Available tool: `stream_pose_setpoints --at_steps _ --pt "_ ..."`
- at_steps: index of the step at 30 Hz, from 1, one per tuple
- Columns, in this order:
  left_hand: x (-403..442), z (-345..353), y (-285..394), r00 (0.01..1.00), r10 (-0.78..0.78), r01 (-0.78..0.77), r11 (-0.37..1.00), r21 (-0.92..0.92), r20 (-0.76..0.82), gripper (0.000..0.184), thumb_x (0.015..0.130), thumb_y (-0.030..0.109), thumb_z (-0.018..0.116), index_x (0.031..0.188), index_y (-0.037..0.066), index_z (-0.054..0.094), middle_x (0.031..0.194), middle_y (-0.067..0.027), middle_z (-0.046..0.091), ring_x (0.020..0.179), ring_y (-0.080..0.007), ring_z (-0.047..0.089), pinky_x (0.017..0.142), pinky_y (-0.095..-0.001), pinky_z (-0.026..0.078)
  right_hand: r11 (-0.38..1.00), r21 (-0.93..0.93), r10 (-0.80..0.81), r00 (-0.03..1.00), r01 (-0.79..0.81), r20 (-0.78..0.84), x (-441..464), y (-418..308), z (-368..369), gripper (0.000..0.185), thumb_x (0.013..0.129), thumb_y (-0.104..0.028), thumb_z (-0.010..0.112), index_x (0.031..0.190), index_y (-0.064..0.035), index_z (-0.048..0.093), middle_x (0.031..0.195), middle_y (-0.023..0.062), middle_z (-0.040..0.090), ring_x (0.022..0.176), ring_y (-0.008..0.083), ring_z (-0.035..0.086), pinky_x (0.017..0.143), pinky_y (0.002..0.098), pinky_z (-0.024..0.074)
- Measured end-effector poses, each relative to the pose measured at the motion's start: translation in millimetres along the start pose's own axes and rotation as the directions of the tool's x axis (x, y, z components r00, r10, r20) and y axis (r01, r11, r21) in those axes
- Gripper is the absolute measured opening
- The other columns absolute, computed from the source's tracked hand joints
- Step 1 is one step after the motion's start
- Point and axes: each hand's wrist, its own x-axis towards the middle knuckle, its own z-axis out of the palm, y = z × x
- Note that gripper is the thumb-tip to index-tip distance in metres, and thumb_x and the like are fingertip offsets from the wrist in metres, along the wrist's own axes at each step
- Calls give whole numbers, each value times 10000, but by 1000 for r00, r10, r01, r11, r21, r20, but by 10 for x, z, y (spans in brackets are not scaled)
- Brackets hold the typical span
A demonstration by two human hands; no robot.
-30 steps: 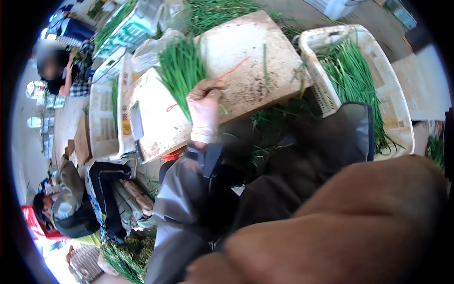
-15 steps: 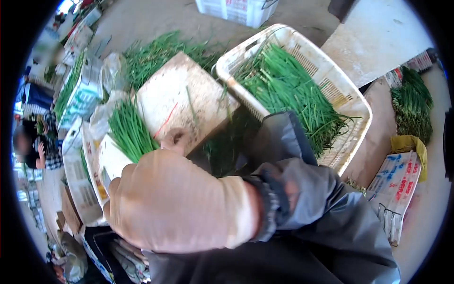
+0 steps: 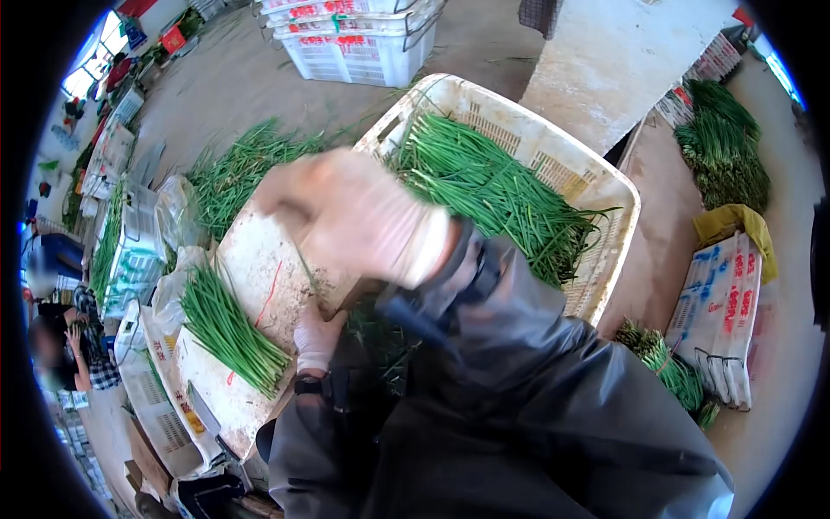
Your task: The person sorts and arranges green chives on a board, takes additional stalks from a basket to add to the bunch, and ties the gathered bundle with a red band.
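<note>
My right hand (image 3: 354,216), in a pale glove, is raised over the far part of a dirty white board (image 3: 246,246). Motion smears its fingers, so what they hold, if anything, does not show. Lower down, my gloved left hand (image 3: 318,336) is at the board's right edge, thumb and forefinger apart. A bunch of green chives (image 3: 232,333) lies on the board to its left. A thin red string (image 3: 271,294) runs across the board, and a bit of red shows at the bunch's other side. A knife-like flat blade (image 3: 203,406) lies by the near left edge.
A white basket (image 3: 624,229) holding many chives (image 3: 493,186) stands to the right. Loose greens (image 3: 251,164) are heaped beyond the board. Stacked white crates (image 3: 359,56) stand at the back. More bundles (image 3: 722,143) and a crate (image 3: 722,311) are far right. A person (image 3: 73,350) is at left.
My right hand has moved up and away, uncovering the chive bunch and my left hand. The view has shifted, and the bunch now lies fully visible on the board.
</note>
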Motion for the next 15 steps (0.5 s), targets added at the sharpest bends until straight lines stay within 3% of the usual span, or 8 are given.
stream_pose_setpoints --at_steps 1,2,3,5,6,9,11,15 --pt "-27 -37 85 1000 -9 9 1000 -1 1 404 765 296 835 997 78 587 849 -111 682 822 -337 686 748 -458 534 989 137 52 998 -48 -26 -60 229 -95 192 942 -159 626 1048 -32 723 948 123 761 838 266 741 782 357 604" --pt "-30 -41 109 1000 -11 11 1000 -14 0 401 766 285 835 1002 77 586 849 -110 680 822 -337 687 746 -456 533 970 229 97 994 -81 -56 -141 487 -158 188 892 -203 630 990 -104 757 928 143 753 906 344 723 838 443 576" --pt "-23 -46 106 1000 -14 14 1000 -27 -2 398 768 273 835 1007 76 585 850 -109 678 823 -336 687 745 -454 532 947 272 163 985 -171 49 -278 754 -293 170 917 -149 692 1023 -23 736 921 101 760 829 205 724 774 319 567" --pt "-22 -26 65 1000 -7 6 999 -39 -9 388 772 248 833 1013 74 584 853 -108 675 822 -337 687 744 -450 531 877 279 356 918 -392 173 -659 1404 -425 172 900 -131 710 1028 -21 746 887 84 757 835 166 708 771 316 561" --pt "-13 -13 42 1000 5 -6 999 -38 -18 380 774 234 831 1014 74 584 855 -108 674 821 -337 687 743 -448 532 870 153 436 876 -469 206 -892 1738 -490 182 889 -129 711 1025 -14 749 880 88 757 826 167 707 766 321 561" --pt "-1 -2 76 999 7 -7 1000 4 -36 365 770 184 829 1021 73 589 867 -103 674 820 -335 689 741 -446 534 742 -265 660 740 -616 126 -1830 2754 -470 195 808 -200 684 956 -115 778 935 164 753 920 352 718 841 437 567" --pt "-9 -11 114 999 17 -14 998 57 -48 368 764 178 833 1019 73 589 863 -101 673 818 -335 689 737 -447 535 559 -367 813 579 -743 67 -2314 3071 -446 260 789 -215 712 1020 -114 775 989 174 749 987 354 707 873 443 558" --pt "-17 -4 140 998 18 -14 998 58 -64 369 758 178 836 1001 76 576 838 -100 669 793 -334 686 719 -441 532 480 -331 860 510 -812 -3 -2774 3310 -196 424 793 -298 808 1165 -109 736 1110 154 742 1061 345 694 913 431 551"
